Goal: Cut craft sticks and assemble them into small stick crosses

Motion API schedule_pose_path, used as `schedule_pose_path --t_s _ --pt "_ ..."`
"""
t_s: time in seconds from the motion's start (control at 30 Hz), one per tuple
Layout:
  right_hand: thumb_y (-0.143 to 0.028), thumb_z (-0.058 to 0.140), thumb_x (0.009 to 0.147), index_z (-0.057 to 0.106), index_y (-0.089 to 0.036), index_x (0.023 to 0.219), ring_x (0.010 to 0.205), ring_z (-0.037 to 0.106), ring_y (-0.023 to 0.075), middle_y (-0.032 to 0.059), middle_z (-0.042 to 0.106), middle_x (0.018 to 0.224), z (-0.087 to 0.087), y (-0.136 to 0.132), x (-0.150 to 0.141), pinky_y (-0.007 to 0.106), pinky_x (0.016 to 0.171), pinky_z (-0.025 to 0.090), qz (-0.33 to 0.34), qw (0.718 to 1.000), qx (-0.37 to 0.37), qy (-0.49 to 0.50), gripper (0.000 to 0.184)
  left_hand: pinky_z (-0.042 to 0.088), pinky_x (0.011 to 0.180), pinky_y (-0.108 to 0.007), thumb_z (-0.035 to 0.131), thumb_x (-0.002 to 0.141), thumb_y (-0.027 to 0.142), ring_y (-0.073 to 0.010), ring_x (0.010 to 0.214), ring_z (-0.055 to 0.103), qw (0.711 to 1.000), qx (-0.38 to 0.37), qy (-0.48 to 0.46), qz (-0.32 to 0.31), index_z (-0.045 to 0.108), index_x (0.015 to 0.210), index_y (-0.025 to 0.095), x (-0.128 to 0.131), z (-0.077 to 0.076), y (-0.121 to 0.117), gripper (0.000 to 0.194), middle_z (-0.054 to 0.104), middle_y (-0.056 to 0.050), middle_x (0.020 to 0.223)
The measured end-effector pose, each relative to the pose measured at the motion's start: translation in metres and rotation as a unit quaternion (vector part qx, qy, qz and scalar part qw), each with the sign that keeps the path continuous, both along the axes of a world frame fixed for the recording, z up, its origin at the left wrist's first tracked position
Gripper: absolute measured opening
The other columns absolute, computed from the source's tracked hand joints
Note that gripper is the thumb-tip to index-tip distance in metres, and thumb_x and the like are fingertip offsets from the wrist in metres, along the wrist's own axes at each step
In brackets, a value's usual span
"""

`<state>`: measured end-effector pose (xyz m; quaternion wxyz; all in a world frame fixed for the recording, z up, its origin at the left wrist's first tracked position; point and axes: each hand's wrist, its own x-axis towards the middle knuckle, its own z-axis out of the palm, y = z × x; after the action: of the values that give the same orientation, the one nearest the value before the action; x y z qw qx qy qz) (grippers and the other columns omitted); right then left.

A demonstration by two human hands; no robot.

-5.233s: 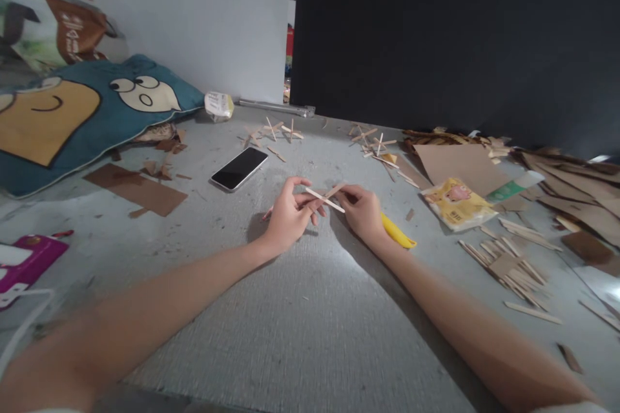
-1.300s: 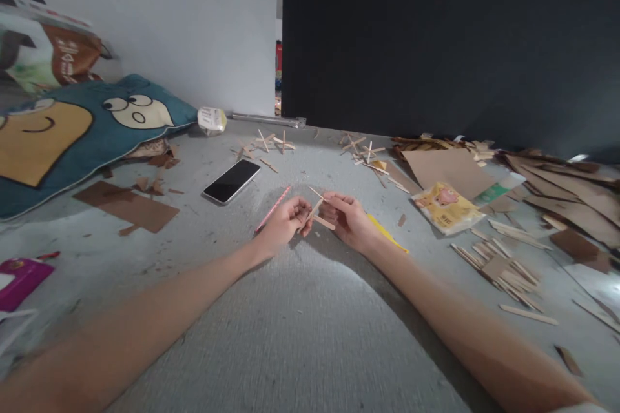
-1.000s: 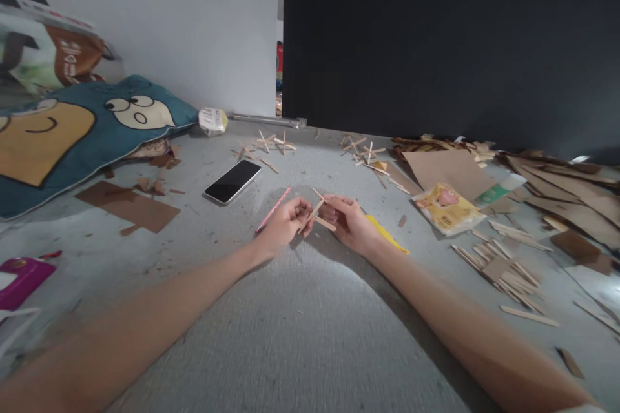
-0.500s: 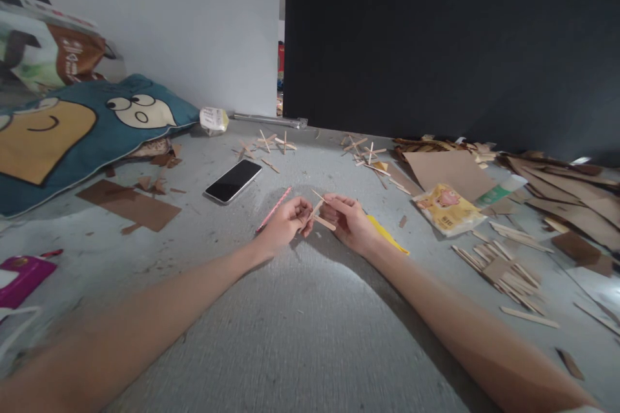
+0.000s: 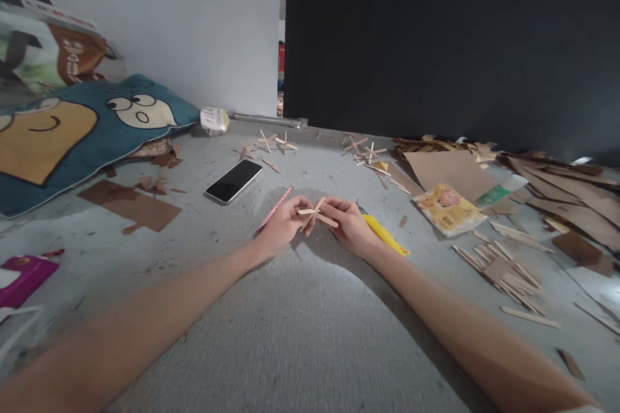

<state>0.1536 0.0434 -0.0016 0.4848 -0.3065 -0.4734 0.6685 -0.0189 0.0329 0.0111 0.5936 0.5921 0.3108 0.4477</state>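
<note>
Between my hands is a small piece of crossed wooden craft sticks (image 5: 325,218), held just above the grey table. My left hand (image 5: 287,222) pinches it from the left, its fingers curled round the near sticks. From the other side my right hand (image 5: 346,219) grips it between thumb and fingers; its remaining fingers are folded and partly hidden. A pink patterned pencil-like stick (image 5: 276,206) lies just beyond my left hand. Behind my right wrist lies a yellow tool (image 5: 385,234), perhaps a utility knife, partly covered by the hand.
A phone (image 5: 234,181) lies left of centre. Star-shaped stick pieces (image 5: 285,144) stand at the back. On the right are a yellow packet (image 5: 448,206), several loose craft sticks (image 5: 498,268) and cardboard sheets (image 5: 448,170). A blue cushion (image 5: 97,122) rests at the left.
Since half a second ago the crossed sticks have turned in my fingers, so the cross now faces the camera more. Earlier both hands were slightly higher and farther right in view.
</note>
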Motion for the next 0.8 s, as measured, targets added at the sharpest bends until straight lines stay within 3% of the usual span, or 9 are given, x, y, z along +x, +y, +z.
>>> schedule_pose_path --t_s 0.27,0.57,0.8 --pt "-0.052 0.086 0.076 0.071 -0.022 0.079 0.058 0.061 0.0169 -0.0001 0.067 0.064 0.005 -0.005 -0.002 0.034 0.068 0.050 0.030 0.998 0.049 -0.013 0.034 0.042 0.057 -0.026 0.070 0.091 0.036 -0.0135 0.052 0.059 1.000 -0.007 -0.025 0.011 0.048 0.088 0.022 0.002 -0.007 0.003 0.026 0.063 0.004 0.058" --pt "-0.053 0.087 0.074 0.068 -0.023 0.076 0.058 0.061 0.0177 0.0010 0.068 0.064 0.007 -0.007 -0.001 0.034 0.066 0.050 0.046 0.998 0.038 -0.004 0.036 0.046 0.057 -0.026 0.074 0.091 0.042 -0.0135 0.054 0.061 0.999 0.003 -0.031 0.011 0.051 0.095 0.020 0.003 -0.011 0.003 0.032 0.066 0.003 0.063" --pt "-0.050 0.088 0.072 0.065 -0.021 0.072 0.062 0.055 0.0157 0.0000 0.059 0.067 0.003 -0.006 0.002 0.030 0.062 0.042 0.019 0.999 0.027 -0.011 0.037 0.050 0.072 -0.030 0.074 0.088 0.051 -0.0162 0.070 0.064 0.998 0.043 0.004 0.038 0.056 0.089 0.019 0.004 -0.012 0.002 0.037 0.065 -0.001 0.078"
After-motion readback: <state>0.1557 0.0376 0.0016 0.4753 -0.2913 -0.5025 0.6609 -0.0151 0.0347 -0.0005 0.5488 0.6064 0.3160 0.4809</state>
